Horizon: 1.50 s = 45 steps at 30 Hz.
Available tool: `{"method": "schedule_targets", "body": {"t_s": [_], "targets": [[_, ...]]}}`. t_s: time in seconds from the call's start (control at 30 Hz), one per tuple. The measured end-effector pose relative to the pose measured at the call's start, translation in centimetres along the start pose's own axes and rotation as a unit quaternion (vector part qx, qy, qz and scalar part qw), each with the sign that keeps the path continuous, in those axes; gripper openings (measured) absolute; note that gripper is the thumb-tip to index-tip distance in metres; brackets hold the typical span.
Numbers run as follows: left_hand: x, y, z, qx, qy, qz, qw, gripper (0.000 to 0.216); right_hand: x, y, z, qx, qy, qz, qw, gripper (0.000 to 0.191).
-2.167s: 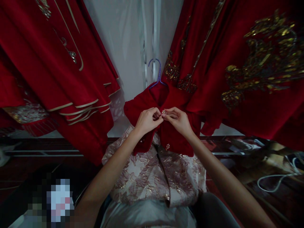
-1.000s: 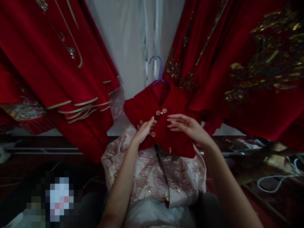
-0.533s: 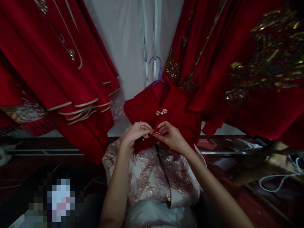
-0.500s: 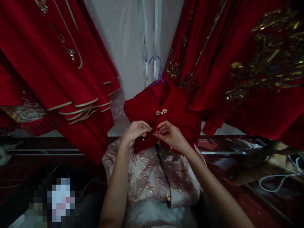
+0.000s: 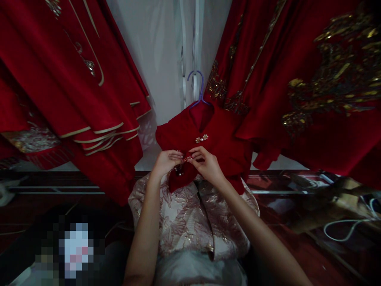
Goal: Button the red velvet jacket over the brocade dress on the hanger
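Observation:
A short red velvet jacket [image 5: 222, 137] hangs on a purple hanger [image 5: 199, 89] over a pale pink brocade skirt [image 5: 184, 222]. Its upper pearl clasp [image 5: 202, 138] is closed. My left hand [image 5: 166, 161] and my right hand [image 5: 205, 163] meet just below it at the jacket's front opening. Both pinch the two red edges together around a second small pearl clasp [image 5: 187, 159]. The fingers are curled and hide most of that clasp.
Red embroidered garments hang close on the left [image 5: 74, 91] and right [image 5: 306, 87], with a white wall [image 5: 166, 51] between them. A dark floor with a white cable [image 5: 342, 230] lies at the lower right. A blurred patch [image 5: 71, 246] sits at the lower left.
After closing the upper clasp, both hands dropped lower on the jacket front. My right hand went from flat and open to a pinch, and both now hold the second clasp slightly higher.

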<state>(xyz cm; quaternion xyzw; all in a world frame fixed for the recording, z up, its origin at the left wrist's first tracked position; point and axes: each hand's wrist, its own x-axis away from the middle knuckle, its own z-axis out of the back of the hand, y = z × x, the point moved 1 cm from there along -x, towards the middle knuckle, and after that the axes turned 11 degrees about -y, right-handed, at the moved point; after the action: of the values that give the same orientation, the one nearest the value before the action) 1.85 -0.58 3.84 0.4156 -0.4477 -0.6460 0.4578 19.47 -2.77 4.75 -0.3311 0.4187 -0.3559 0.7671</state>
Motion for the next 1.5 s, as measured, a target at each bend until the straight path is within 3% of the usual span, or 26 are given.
{"method": "schedule_targets", "body": {"t_s": [0.27, 0.67, 1.0, 1.17, 1.27, 1.33, 1.43, 1.5], "targets": [[0.3, 0.1, 0.1, 0.017, 0.015, 0.008, 1.000, 0.024, -2.2, 1.1, -1.5, 0.069, 0.002, 0.019, 0.997, 0.019], [0.3, 0.3, 0.1, 0.051, 0.012, 0.008, 0.999, 0.023, -2.1, 1.3, -0.9, 0.061, -0.004, 0.011, 0.998, 0.023], [0.0, -0.4, -0.2, -0.003, 0.048, -0.004, 0.999, 0.016, -2.3, 1.5, -1.9, 0.106, 0.030, 0.027, 0.994, 0.018], [0.1, -0.5, 0.3, -0.053, 0.018, -0.044, 0.997, 0.020, -2.3, 1.7, -1.5, 0.111, 0.049, 0.000, 0.993, 0.019], [0.5, -1.1, 1.0, -0.092, 0.017, -0.036, 0.995, 0.024, -1.0, 2.2, -0.7, 0.068, 0.025, -0.014, 0.997, 0.025], [1.0, -1.8, 1.5, -0.129, -0.024, -0.011, 0.991, 0.024, 0.3, 2.6, 0.2, 0.040, 0.002, -0.024, 0.999, 0.021], [1.7, -2.7, 1.4, -0.146, -0.192, 0.059, 0.969, 0.028, 2.0, 3.2, 1.8, 0.058, -0.033, -0.059, 0.996, 0.014], [1.9, -3.0, 0.8, -0.138, -0.260, 0.095, 0.951, 0.030, 2.5, 3.4, 2.8, 0.084, -0.090, -0.077, 0.989, 0.015]]}}
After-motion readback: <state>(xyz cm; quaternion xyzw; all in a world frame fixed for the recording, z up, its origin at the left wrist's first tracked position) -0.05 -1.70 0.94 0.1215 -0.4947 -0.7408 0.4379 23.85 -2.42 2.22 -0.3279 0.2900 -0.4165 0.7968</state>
